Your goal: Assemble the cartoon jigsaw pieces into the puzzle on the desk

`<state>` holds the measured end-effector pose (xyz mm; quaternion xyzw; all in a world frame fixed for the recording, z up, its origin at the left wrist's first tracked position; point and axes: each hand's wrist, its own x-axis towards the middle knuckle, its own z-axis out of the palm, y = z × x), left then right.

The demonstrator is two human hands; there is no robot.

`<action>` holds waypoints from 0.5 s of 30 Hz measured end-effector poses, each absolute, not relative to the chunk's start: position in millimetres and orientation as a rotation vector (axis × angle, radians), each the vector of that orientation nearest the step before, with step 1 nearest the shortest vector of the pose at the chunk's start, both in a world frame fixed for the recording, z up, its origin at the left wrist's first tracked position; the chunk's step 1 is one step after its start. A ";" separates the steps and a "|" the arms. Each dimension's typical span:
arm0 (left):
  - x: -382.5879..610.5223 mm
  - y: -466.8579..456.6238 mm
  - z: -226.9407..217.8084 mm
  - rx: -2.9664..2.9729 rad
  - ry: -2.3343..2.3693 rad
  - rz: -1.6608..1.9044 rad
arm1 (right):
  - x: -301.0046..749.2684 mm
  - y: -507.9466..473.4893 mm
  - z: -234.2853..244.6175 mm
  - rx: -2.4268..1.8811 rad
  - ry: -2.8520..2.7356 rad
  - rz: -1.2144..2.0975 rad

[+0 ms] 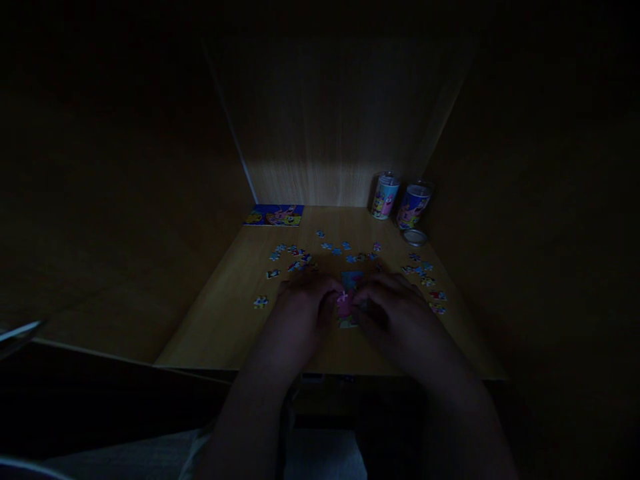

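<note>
Both hands rested on the wooden desk (pixel 215 327), the left hand (pixel 305 303) and right hand (pixel 393 300) pressing fingertips onto a small pink-and-blue joined puzzle patch (pixel 349 297) between them. Loose pieces (pixel 300 260) lay scattered beyond; two cartoon tins (pixel 400 200) stood at the back.

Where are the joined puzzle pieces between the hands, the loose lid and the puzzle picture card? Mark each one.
joined puzzle pieces (pixel 350 288), head view, on the pink middle between both hands.
loose lid (pixel 415 237), head view, on its flat top.
puzzle picture card (pixel 275 215), head view, on its printed face.
</note>
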<state>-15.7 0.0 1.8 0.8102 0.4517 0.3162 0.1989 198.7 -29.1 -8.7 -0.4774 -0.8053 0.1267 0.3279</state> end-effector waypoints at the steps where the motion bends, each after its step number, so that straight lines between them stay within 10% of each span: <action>1: -15.6 0.2 1.4 2.280 1.270 0.885 | 198.8 -28.8 -9.1 -1.254 -2.106 0.329; 15: -13.3 -0.7 -0.2 2.421 1.295 0.914 | 199.4 -28.6 -7.7 -1.254 -2.098 0.350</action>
